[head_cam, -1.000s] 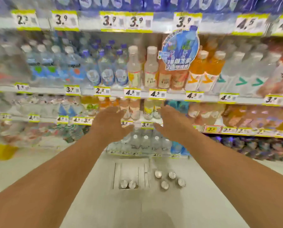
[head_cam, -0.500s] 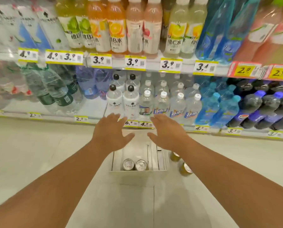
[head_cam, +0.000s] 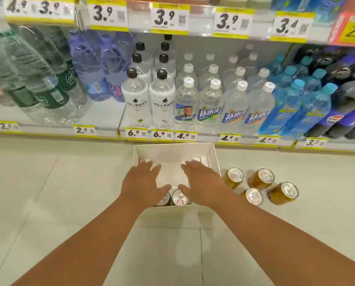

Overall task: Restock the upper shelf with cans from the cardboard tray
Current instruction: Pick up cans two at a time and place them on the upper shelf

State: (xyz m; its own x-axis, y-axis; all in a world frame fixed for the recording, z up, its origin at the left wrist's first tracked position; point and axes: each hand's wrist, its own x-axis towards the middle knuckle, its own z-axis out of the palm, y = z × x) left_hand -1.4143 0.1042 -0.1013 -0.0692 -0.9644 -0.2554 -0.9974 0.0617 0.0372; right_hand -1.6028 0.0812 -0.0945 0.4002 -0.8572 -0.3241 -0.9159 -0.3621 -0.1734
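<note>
Shelf tags (head_cam: 231,23) read 3.9 above, 6.9 and 4.9 below. Two cans (head_cam: 179,197) sit at the tray's (head_cam: 173,154) near edge, just under both thumbs. Left hand (head_cam: 142,183) and right hand (head_cam: 201,181) fingers spread, holding nothing. Four more cans (head_cam: 260,178) right of tray.

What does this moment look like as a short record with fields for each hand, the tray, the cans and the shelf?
left hand: open, fingers spread, over the tray, holding nothing
right hand: open, over the tray, holding nothing
tray: white cardboard, on the floor before the bottom shelf, mostly bare
cans in tray: two visible at the near edge, upright
cans on floor: four, upright, right of the tray
bottom shelf: bottles, price tags along the edge
</note>
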